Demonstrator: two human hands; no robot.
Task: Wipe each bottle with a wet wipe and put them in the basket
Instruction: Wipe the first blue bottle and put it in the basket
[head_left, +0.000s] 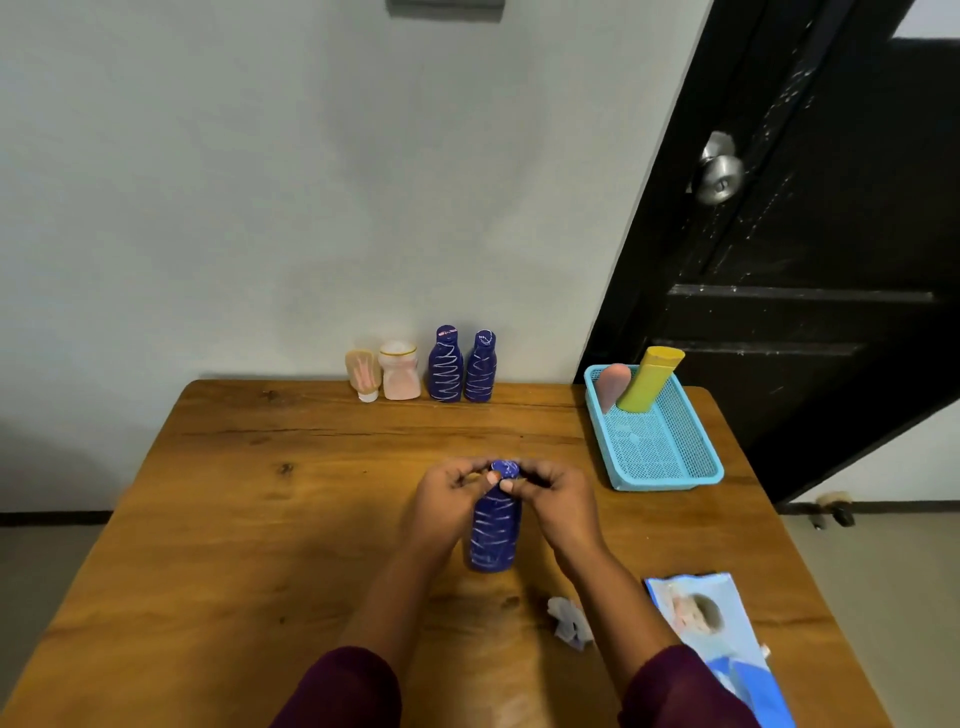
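Hands meet at the top of a blue bottle (493, 535) standing upright mid-worktop (260, 519). Along the far edge, against the wall, stand a beige tube (363, 371) on its cap, a pale pink bottle (399, 371) and two more blue bottles (445, 366) (480, 369), close together. At the far right corner a light-blue basket (670, 480) holds a yellow bottle (649, 382) and a pink one (612, 384), both leaning at its far end. A crumpled wipe (569, 621) lies under the right forearm, with a wipe pack (711, 634) just beside it. The left hand (441, 499) and right hand (558, 499) have fingers curled, thumbs at the neck, apparently pinching the cap from both sides, though the blur hides the exact grip. The bottle's body shows between the wrists, well apart from the basket.
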